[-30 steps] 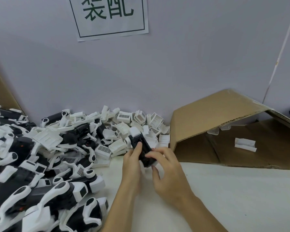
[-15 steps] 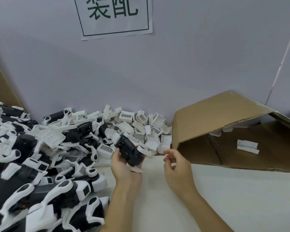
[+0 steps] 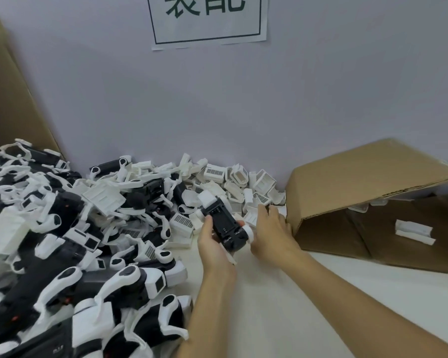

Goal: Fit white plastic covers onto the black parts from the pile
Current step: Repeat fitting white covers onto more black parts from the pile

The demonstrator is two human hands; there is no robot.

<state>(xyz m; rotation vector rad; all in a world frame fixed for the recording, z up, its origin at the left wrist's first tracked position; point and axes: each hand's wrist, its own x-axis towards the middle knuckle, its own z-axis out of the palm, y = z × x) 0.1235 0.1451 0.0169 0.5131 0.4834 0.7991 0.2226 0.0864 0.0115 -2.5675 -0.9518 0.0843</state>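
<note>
**Black part held; other hand at the covers**

The left hand [image 3: 212, 244] grips a black part [image 3: 224, 224] with fingers curled around its sides. The part's long axis runs from the hand up and away toward the pile [image 3: 88, 228], with a white piece already on its far end. The right hand [image 3: 272, 228] lies just right of the part, fingers loosely extended and reaching among the loose white covers [image 3: 251, 218] beside the cardboard box [image 3: 360, 187]. Whether it has pinched one cannot be told. The covers lie directly beyond the right hand's fingertips, so that hand is the nearer. Judgement: a cover is to be picked and brought left to the part. Both rest above the desk [image 3: 295, 306].
</note>
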